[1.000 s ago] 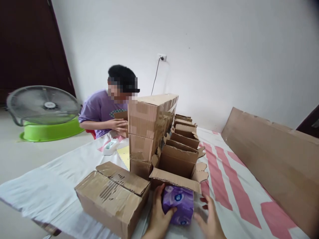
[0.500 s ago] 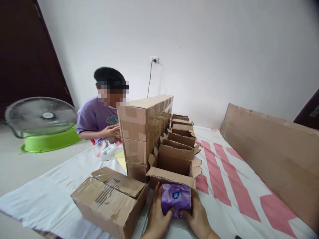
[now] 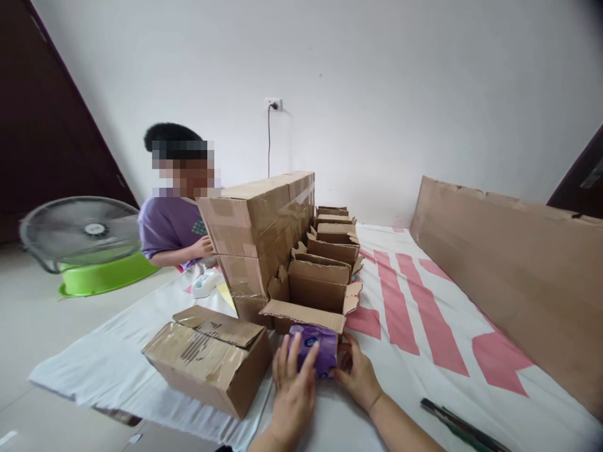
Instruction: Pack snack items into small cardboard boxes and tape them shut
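A purple tissue pack (image 3: 315, 347) rests on the white and pink cloth just in front of the nearest open cardboard box (image 3: 316, 300). My left hand (image 3: 293, 390) lies against its left and front side with fingers stretched over it. From the right, my right hand (image 3: 358, 376) curls its fingers round the pack's other side. Both hands press on the pack together.
A closed taped box (image 3: 207, 359) lies left of my hands. A tall stack of boxes (image 3: 259, 232) and a row of open boxes run away from me. A large cardboard sheet (image 3: 509, 263) stands at the right. Across sits another person (image 3: 176, 207), beside a fan (image 3: 80, 232). A dark tool (image 3: 461, 427) lies near right.
The view has pulled back and shifted, so the pack and boxes look smaller. My left hand has spread more over the pack's front. A dark tool has come into view at the lower right.
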Motion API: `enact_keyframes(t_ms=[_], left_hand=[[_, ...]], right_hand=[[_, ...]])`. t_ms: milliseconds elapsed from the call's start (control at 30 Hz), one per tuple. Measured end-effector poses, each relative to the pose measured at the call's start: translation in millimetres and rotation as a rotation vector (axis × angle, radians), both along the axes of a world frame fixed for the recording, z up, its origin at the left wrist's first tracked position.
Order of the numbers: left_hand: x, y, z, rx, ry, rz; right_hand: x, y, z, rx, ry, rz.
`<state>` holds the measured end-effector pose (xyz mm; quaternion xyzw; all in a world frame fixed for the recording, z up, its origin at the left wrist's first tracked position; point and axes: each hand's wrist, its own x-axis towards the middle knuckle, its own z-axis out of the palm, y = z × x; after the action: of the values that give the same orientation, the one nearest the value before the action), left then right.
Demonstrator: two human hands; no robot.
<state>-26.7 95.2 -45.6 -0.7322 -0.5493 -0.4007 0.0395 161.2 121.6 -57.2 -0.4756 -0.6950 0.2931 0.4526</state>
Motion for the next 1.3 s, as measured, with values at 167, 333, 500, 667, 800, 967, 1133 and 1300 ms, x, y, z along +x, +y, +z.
enact_keyframes(t_ms=[167,333,500,667,800,967,1133,1300], left_hand=[[16,-3,9.7,-0.253,0.309,0.066],[21,26,10.6,-0.322,0.353,0.095],[30,46,8.9,-0.266,0.333,0.089],[29,69,21.0,-0.249,0.327,0.072],[25,84,26.1,-0.193,0.318,0.057],[26,97,27.2,-0.257,0.305,0.06],[28,109,29.3,-0.301,0.337,0.069],[36,112,34.0,-0.322,0.339,0.095]], right_hand=[[-1,-2,6.4,0.016,0.04,-0.011],[-1,-1,4.0,0.07,-0.042,-0.08],[-2,2,1.6,0.085,-0.075,-0.129],[-3,3,1.6,0.088,-0.104,-0.14],[-3,2,2.6,0.105,-0.107,-0.142],[-3,3,1.8,0.106,-0.112,-0.139],[-3,3,1.6,0.088,-0.13,-0.142],[-2,3,3.8,0.066,-0.16,-0.134]])
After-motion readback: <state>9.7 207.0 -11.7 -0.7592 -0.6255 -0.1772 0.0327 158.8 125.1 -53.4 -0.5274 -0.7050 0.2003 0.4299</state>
